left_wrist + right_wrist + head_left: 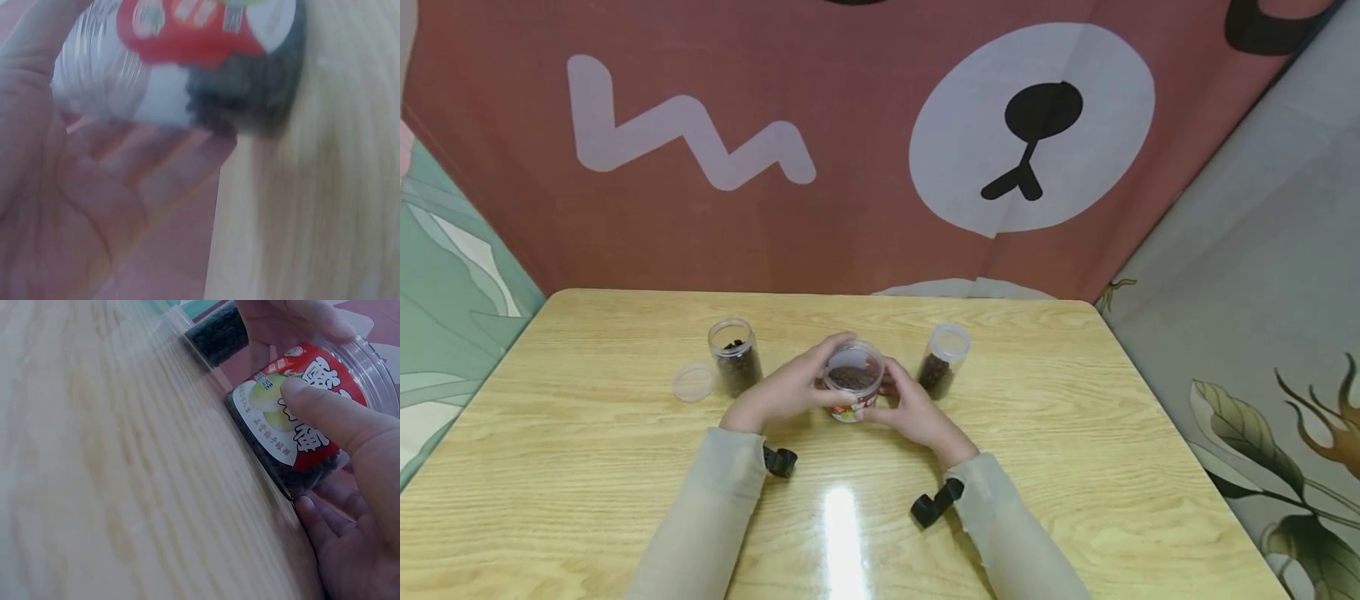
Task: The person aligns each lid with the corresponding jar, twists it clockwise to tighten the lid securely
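A clear plastic jar (847, 412) with a red label, part full of small dark pieces, is between both hands over the middle of the table. My left hand (790, 387) holds it on the left side near the rim; in the left wrist view its fingers (181, 162) curve along the jar's side. From the right, my right hand (917, 410) grips the same jar, the thumb (337, 412) pressed across the label. In the right wrist view the jar's base is right at the tabletop. The pieces show through the jar's top in the head view.
An uncapped clear jar (739, 371) of dark pieces stands left of the hands, a clear round lid (693, 382) lying beside it. Another jar (937, 375), capped with a whitish lid, stands on the right. A printed cloth (850, 233) hangs behind the wooden table (1075, 467).
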Available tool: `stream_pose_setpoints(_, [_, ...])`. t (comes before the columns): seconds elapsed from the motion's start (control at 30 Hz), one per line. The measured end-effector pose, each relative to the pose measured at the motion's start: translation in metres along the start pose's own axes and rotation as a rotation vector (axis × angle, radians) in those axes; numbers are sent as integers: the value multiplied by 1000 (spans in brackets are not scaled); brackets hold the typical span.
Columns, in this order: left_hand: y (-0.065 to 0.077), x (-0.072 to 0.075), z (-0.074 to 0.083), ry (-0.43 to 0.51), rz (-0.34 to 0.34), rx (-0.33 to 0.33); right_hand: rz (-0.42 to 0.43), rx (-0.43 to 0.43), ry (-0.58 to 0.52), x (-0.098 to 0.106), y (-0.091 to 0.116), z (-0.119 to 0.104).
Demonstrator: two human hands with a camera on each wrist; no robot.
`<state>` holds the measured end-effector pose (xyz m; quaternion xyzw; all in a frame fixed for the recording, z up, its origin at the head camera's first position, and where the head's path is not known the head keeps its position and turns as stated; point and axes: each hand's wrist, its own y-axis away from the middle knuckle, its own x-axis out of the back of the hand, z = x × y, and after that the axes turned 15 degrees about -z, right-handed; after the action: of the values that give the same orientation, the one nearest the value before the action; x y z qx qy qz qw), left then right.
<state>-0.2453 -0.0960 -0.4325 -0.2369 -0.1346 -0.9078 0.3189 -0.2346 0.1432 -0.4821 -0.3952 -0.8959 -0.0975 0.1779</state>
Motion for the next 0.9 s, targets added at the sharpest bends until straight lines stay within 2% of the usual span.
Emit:
stream_pose_setpoints(0.2, [5,4,-6,149,-33,-6,2,-3,5,2,0,2])
stream_pose_setpoints(0.4, [8,6,-11,243,-44,-17,2,-1,7,3,0,3])
stream_pose_setpoints(0.67, [11,9,-19,258,-67,-79,-3,-8,-1,3,0,3])
stream_pose_setpoints(0.8, [10,9,-14,283,-56,-48,-8,-14,4,3,1,2])
stream_pose_setpoints(0.9, [8,8,-8,262,-20,1,-12,-14,11,3,1,2])
